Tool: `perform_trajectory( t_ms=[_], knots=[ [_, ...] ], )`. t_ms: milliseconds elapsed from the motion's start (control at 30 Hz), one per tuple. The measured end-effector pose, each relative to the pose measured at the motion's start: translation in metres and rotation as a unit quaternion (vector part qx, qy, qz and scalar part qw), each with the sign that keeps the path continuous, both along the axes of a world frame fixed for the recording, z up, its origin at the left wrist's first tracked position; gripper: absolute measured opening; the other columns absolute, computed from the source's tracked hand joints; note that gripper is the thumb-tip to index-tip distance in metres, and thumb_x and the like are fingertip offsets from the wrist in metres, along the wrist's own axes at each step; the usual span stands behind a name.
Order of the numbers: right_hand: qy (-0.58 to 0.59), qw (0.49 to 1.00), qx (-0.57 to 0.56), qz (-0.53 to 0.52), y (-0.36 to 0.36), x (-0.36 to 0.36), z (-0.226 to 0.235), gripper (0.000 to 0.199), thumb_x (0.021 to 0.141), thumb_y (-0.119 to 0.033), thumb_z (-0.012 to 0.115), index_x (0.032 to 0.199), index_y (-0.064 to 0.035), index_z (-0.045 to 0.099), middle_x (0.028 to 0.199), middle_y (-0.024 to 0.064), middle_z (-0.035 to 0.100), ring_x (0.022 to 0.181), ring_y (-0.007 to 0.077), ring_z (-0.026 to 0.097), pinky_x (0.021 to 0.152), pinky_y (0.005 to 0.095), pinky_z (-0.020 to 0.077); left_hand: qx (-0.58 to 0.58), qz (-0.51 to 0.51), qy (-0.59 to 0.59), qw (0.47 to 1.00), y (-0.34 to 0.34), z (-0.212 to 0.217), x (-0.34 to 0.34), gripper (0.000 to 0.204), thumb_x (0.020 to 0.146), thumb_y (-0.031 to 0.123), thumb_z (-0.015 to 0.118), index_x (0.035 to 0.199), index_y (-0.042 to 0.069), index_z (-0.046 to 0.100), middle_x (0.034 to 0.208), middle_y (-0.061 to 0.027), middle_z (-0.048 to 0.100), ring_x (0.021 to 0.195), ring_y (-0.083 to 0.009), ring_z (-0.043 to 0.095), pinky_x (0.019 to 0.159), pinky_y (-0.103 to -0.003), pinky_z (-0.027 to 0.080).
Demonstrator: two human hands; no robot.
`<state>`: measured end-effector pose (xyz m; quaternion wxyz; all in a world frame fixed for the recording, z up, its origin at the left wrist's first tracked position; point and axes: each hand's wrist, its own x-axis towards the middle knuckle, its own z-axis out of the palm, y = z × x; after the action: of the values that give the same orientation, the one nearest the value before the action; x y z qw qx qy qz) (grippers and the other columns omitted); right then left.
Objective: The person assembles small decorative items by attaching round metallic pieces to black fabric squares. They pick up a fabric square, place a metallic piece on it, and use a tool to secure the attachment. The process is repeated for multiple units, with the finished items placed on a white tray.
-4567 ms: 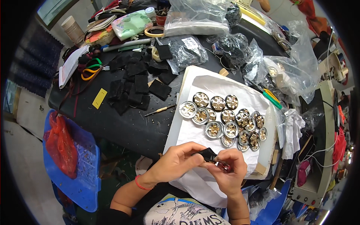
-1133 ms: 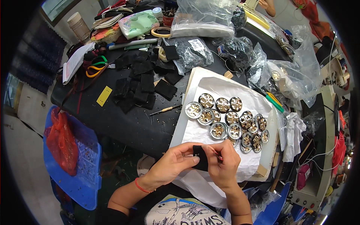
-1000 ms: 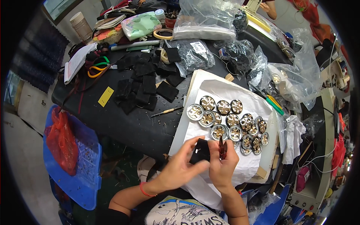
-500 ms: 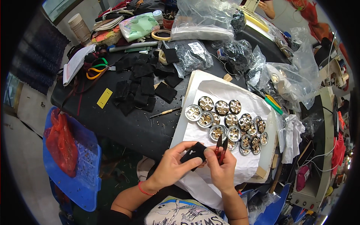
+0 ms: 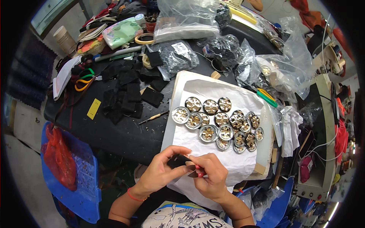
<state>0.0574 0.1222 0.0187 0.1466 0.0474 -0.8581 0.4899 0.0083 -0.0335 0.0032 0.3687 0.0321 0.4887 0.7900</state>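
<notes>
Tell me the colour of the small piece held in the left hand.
Black; the head view shows it.

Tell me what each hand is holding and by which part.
The left hand pinches a small black piece by its left end. The right hand grips a small red-handled tool; which part cannot be told.

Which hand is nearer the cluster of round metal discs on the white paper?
Right. The right hand sits just below the round metal discs; the left hand is farther off to their lower left, pinching a small black piece.
</notes>
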Motion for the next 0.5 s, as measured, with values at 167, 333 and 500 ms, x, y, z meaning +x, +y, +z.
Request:
perform_trajectory(
  t_ms=[167, 333, 500],
  knots=[
    [-0.01, 0.999, -0.012, 0.034, 0.015, -0.004, -0.003, 0.037, 0.064, 0.012, 0.059, 0.098, -0.0028, 0.062, 0.071, 0.0063, 0.055, 0.057, 0.016, 0.052, 0.051, 0.025, 0.042, -0.135, -0.029, 0.101, 0.985, 0.005, 0.013, 0.005, 0.065, 0.081, -0.004, 0.059, 0.136, 0.0, 0.025, 0.098, -0.0127, 0.06, 0.092, -0.0125, 0.059, 0.077, -0.026, 0.05],
    [0.062, 0.99, 0.126, -0.028, 0.063, -0.031, -0.002, 0.037, 0.066, 0.011, 0.056, 0.098, -0.005, 0.061, 0.074, 0.0081, 0.056, 0.062, 0.0191, 0.056, 0.053, 0.0292, 0.0454, -0.21, 0.038, 0.345, 0.914, 0.033, 0.004, -0.011, 0.07, 0.079, 0.001, 0.065, 0.137, 0.001, 0.027, 0.104, -0.0172, 0.06, 0.096, -0.0218, 0.061, 0.081, -0.033, 0.049],
    [0.192, 0.898, 0.356, -0.173, 0.168, -0.079, -0.021, 0.043, 0.065, 0.013, 0.058, 0.104, -0.0036, 0.061, 0.093, 0.0112, 0.056, 0.073, 0.0255, 0.058, 0.061, 0.0332, 0.0482, -0.391, 0.052, 0.597, 0.698, 0.045, -0.002, -0.047, 0.049, 0.081, 0.007, 0.063, 0.127, 0.002, 0.048, 0.132, -0.024, 0.041, 0.129, -0.0387, 0.032, 0.103, -0.043, 0.03]
  ],
)
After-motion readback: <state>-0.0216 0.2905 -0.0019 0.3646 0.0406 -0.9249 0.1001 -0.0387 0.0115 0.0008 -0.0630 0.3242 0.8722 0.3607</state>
